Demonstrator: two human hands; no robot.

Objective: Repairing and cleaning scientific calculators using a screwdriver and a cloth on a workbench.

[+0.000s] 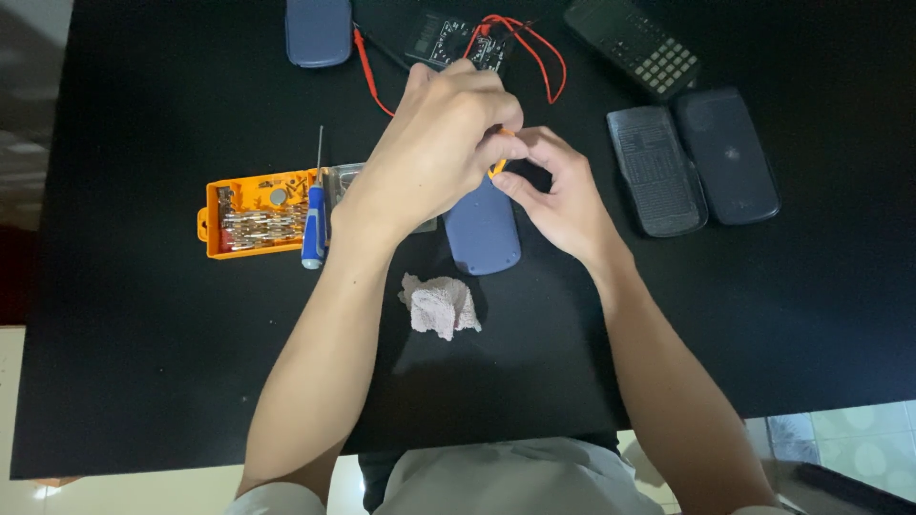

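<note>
Under both sets of fingers spreads the black table (143,381), and just below them lies a blue calculator body (484,234), with two dark calculator covers (692,167) well off to the right-hand fingers' side and an orange bit case (253,217) beyond the left wrist. Above the fingers sits a multimeter (448,43) with red leads (534,57). Left hand (434,153) is curled closed over the right hand (563,195), whose fingertips pinch a small orange tool (498,167); a crumpled pink cloth (439,305) lies below.
</note>
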